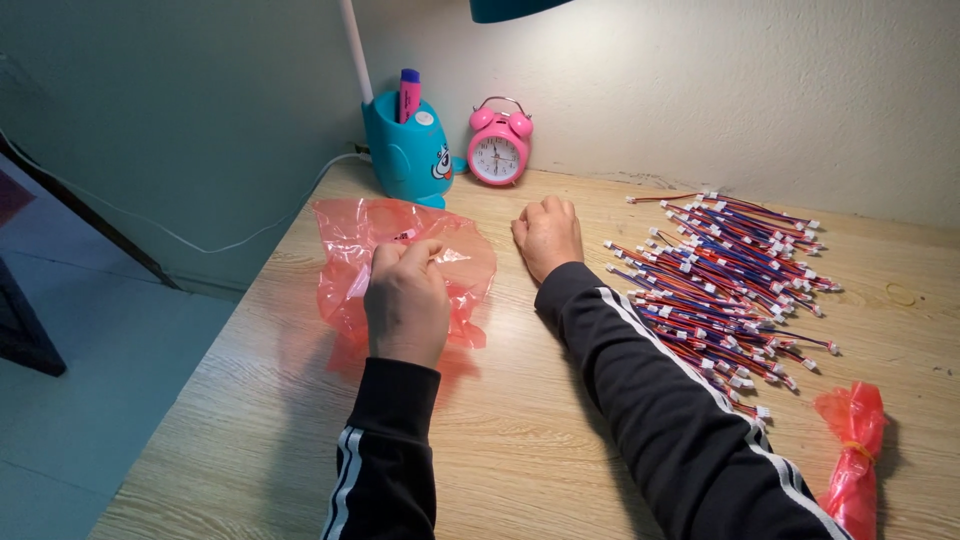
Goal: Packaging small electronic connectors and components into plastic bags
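I'm seeing the left hand nearest me, fingers curled and pinching the red plastic bag flat on the wooden desk. Right hand is resting fisted beside it, holding nothing visible. Pile of red-blue connector wires is lying loose at right, not yet bagged; one tied red bag looks done.

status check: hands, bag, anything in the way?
Left hand pinching the pink plastic bag flat on the desk. Right hand fisted, resting on the desk, empty. Wire pile off to the right, clear of both.
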